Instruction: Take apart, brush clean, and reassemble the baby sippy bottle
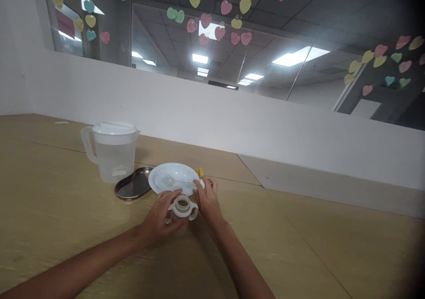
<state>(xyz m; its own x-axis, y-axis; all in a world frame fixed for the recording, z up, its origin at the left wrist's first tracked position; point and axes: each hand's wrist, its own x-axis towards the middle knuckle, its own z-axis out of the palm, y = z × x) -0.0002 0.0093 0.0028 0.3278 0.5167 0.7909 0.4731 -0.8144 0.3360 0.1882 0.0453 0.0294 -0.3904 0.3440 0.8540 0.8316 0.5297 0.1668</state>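
My left hand [162, 217] is wrapped round an uncapped baby bottle [182, 205] with a white two-handled collar, and its open mouth faces up. Just beyond the bottle stands a white plate [159, 173]. On the plate lie a clear, dome-like part [168, 182] and other small translucent pieces, too blurred to name. At the plate's right rim, my right hand [207, 197] has its fingers closed around a small white piece [202, 183], mostly hidden by them. A bit of something yellow [199, 172] shows behind those fingers.
A clear lidded pitcher [114, 155] with liquid in it stands at the back left. Between it and the plate lies a kidney-shaped metal tray [134, 185]. A white wall [186, 109] with a window above borders the wooden table [299, 237].
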